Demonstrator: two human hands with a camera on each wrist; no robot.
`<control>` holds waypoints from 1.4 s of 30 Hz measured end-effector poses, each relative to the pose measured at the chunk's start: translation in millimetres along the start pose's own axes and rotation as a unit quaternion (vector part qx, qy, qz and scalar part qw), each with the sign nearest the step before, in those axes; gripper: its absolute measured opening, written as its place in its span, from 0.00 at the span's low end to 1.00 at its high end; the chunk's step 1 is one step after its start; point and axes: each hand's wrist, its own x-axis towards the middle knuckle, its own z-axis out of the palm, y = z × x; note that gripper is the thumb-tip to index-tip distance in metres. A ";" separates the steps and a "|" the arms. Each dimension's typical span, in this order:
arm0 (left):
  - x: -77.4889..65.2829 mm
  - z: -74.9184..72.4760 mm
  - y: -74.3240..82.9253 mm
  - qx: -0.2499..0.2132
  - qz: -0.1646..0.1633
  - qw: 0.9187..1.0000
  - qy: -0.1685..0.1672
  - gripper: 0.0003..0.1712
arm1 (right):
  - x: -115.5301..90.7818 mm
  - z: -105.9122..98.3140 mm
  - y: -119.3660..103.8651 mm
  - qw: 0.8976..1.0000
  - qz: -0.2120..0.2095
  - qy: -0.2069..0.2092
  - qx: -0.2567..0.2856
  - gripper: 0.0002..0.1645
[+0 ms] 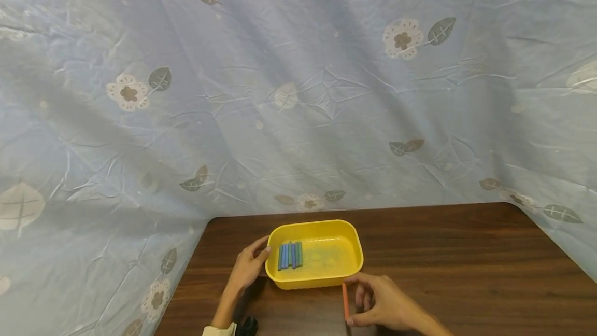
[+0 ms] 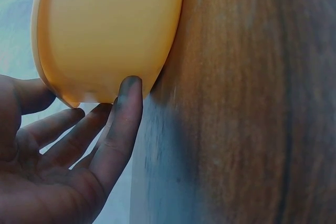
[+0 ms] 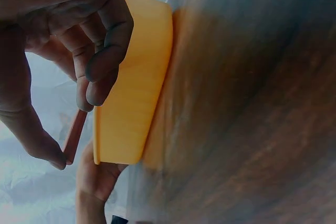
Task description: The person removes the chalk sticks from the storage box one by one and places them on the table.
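A yellow plastic basin (image 1: 308, 283) stands on the table, and my left hand (image 1: 244, 273) holds it by its left end. The thumb lies at the rim while the fingers (image 2: 123, 124) touch the outer wall. Inside, at the left, several blue, green and purple chalk sticks (image 1: 290, 255) lie side by side in a row. Just in front of the basin's right corner, my right hand (image 1: 383, 302) pinches an orange chalk stick (image 1: 345, 302) lengthwise, thumb at the near end and a fingertip at the far end. In the right wrist view its upper part is hidden behind fingers.
Chalk dust marks the basin floor to the right of the row. The dark wooden table (image 1: 448, 258) extends right and left of the basin. A pale blue sheet with flowers and leaves (image 1: 326, 92) hangs behind it. A black object (image 1: 249, 325) is at my left wrist.
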 end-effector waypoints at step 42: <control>-0.1 -0.4 -2.4 0.000 0.011 1.000 -0.008 0.29 | 7.7 11.2 29.6 0.997 0.036 -0.018 -0.068 0.38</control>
